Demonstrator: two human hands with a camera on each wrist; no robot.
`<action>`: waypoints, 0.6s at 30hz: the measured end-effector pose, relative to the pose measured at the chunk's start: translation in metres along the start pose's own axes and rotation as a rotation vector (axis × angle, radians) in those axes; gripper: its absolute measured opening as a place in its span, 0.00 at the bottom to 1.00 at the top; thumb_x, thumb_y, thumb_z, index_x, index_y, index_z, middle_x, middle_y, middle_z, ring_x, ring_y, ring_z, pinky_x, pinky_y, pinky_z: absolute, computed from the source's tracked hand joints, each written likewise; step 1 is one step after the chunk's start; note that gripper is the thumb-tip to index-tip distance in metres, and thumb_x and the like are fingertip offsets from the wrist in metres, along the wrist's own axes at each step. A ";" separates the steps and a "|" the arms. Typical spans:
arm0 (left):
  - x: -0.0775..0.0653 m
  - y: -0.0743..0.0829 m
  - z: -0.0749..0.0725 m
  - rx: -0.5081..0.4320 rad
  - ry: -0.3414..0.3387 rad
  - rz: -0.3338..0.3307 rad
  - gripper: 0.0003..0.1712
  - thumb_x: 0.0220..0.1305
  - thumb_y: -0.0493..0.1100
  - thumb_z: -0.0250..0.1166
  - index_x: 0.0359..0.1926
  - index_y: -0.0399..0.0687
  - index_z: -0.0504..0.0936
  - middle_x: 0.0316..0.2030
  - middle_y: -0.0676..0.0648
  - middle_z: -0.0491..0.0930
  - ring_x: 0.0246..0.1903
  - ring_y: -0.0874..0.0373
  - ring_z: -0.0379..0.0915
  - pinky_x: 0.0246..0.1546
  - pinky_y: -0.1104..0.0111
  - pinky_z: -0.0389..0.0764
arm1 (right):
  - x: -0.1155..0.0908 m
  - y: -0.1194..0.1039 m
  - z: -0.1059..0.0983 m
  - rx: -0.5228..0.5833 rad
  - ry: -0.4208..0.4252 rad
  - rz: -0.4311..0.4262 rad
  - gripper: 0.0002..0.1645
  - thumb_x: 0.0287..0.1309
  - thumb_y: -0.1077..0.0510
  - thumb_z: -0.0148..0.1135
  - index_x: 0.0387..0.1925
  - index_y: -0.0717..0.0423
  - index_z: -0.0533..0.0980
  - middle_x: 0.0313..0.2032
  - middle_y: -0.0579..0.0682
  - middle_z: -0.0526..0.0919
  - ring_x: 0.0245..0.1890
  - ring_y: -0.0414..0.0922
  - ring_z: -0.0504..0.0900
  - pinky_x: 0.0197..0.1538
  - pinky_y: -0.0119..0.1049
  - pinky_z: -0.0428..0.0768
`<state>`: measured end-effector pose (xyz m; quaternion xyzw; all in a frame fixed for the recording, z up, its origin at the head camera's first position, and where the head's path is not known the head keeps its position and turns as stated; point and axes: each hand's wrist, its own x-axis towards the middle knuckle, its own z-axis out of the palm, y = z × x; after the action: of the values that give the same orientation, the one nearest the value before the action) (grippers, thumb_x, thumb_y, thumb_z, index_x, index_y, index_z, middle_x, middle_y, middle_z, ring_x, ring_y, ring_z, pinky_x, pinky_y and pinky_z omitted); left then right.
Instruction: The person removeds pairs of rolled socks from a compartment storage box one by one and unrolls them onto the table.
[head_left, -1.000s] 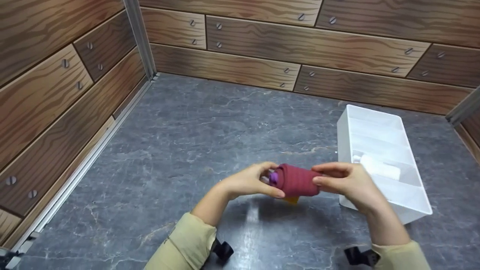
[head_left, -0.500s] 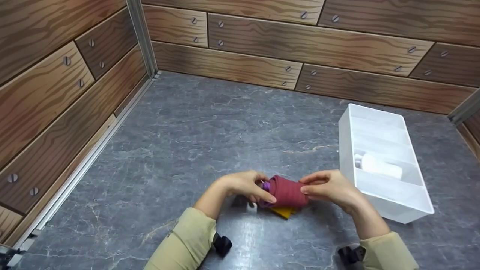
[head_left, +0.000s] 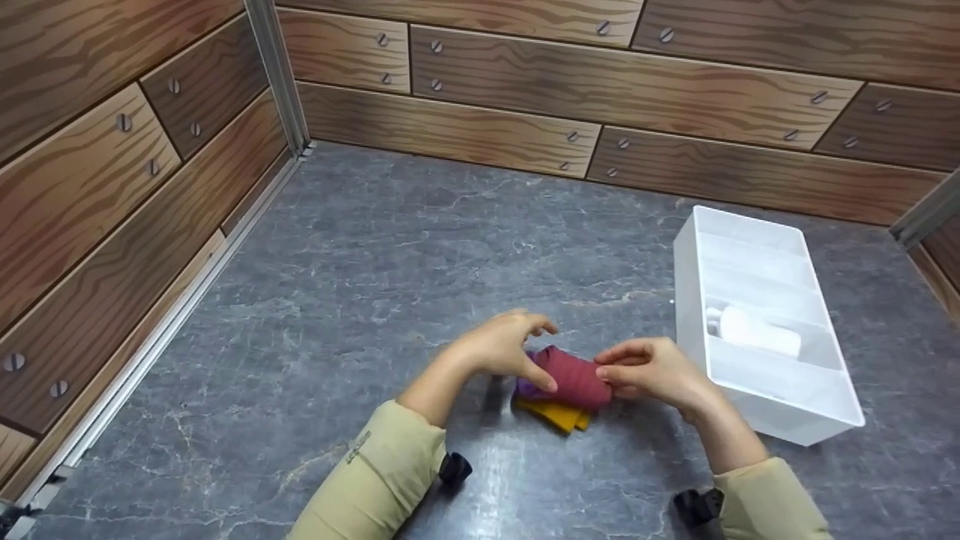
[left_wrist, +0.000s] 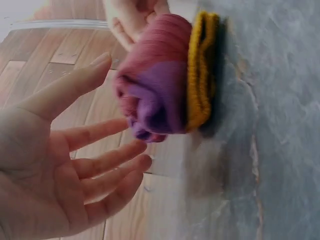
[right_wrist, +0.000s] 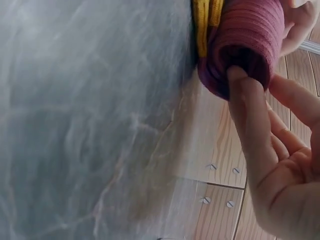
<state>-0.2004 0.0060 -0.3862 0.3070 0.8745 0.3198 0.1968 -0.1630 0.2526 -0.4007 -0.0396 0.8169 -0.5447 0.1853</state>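
A rolled-up sock (head_left: 577,379) with a maroon ribbed outside and purple at its left end lies low over the dark surface. Yellow ribbed knit (head_left: 556,415) sticks out flat beneath the roll. My right hand (head_left: 656,375) pinches the roll's right end; in the right wrist view its fingertips reach into the hollow of the maroon cuff (right_wrist: 250,30). My left hand (head_left: 502,347) is spread around the purple end (left_wrist: 160,95), its thumb and fingers apart and gripping nothing. Whether those fingertips touch the knit I cannot tell.
To the right stands a white box (head_left: 690,300) with several compartments. One compartment holds a white rolled item (head_left: 757,332). Wood-patterned walls (head_left: 487,97) border the grey marbled surface (head_left: 405,247) at the back and left.
The roll has come down and slightly left, toward the surface, and more yellow knit shows under it. My left fingers have loosened from its left end. My right hand still pinches the other end.
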 end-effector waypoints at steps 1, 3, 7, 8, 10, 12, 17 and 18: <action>0.002 0.000 0.001 0.012 -0.015 0.014 0.43 0.46 0.52 0.77 0.63 0.49 0.72 0.60 0.45 0.71 0.58 0.53 0.67 0.57 0.63 0.69 | 0.000 0.000 0.000 -0.028 0.004 -0.016 0.24 0.56 0.58 0.67 0.49 0.74 0.76 0.43 0.63 0.83 0.36 0.46 0.84 0.40 0.39 0.83; 0.006 -0.002 0.003 0.021 -0.047 0.057 0.42 0.45 0.49 0.78 0.63 0.49 0.72 0.61 0.48 0.70 0.59 0.55 0.66 0.58 0.65 0.67 | 0.001 0.000 0.001 -0.109 0.023 -0.061 0.23 0.57 0.57 0.67 0.48 0.71 0.77 0.42 0.60 0.84 0.35 0.45 0.83 0.39 0.37 0.83; 0.012 -0.004 0.004 -0.009 -0.069 0.118 0.35 0.46 0.44 0.78 0.58 0.48 0.78 0.53 0.50 0.77 0.50 0.58 0.72 0.50 0.72 0.70 | 0.001 0.002 0.002 -0.246 0.068 -0.149 0.20 0.59 0.54 0.65 0.47 0.65 0.80 0.42 0.56 0.84 0.40 0.46 0.81 0.40 0.34 0.80; 0.013 -0.005 0.003 -0.021 -0.069 0.121 0.33 0.46 0.44 0.77 0.56 0.48 0.79 0.51 0.50 0.79 0.48 0.58 0.73 0.48 0.73 0.71 | 0.001 0.002 0.003 -0.255 0.081 -0.166 0.19 0.59 0.53 0.65 0.47 0.63 0.81 0.43 0.55 0.84 0.41 0.47 0.80 0.42 0.34 0.79; 0.015 -0.007 0.002 -0.055 -0.071 0.123 0.30 0.47 0.44 0.77 0.54 0.47 0.80 0.48 0.50 0.80 0.45 0.59 0.75 0.46 0.74 0.72 | 0.001 0.004 0.003 -0.229 0.085 -0.196 0.20 0.59 0.53 0.65 0.47 0.62 0.81 0.45 0.55 0.84 0.45 0.48 0.80 0.45 0.33 0.78; 0.018 -0.009 0.001 -0.100 -0.082 0.113 0.30 0.48 0.45 0.77 0.54 0.46 0.80 0.47 0.50 0.81 0.44 0.59 0.75 0.45 0.74 0.72 | 0.001 0.006 0.004 -0.187 0.065 -0.235 0.20 0.57 0.53 0.67 0.49 0.61 0.80 0.47 0.55 0.83 0.48 0.49 0.79 0.48 0.35 0.78; 0.025 -0.016 -0.001 -0.219 -0.096 0.047 0.28 0.53 0.47 0.74 0.55 0.45 0.80 0.48 0.50 0.81 0.48 0.58 0.73 0.50 0.71 0.71 | 0.001 0.011 0.005 -0.164 -0.024 -0.299 0.30 0.47 0.57 0.74 0.54 0.60 0.76 0.53 0.55 0.78 0.56 0.53 0.75 0.58 0.43 0.72; 0.027 -0.017 -0.002 -0.234 -0.090 0.031 0.27 0.54 0.48 0.73 0.54 0.45 0.80 0.48 0.50 0.81 0.49 0.58 0.73 0.50 0.70 0.71 | 0.001 0.012 0.005 -0.174 -0.027 -0.300 0.32 0.46 0.58 0.74 0.55 0.60 0.76 0.54 0.56 0.78 0.56 0.54 0.74 0.59 0.44 0.71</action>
<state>-0.2281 0.0126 -0.4003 0.3094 0.8167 0.4084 0.2656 -0.1609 0.2526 -0.4134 -0.1842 0.8434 -0.4928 0.1087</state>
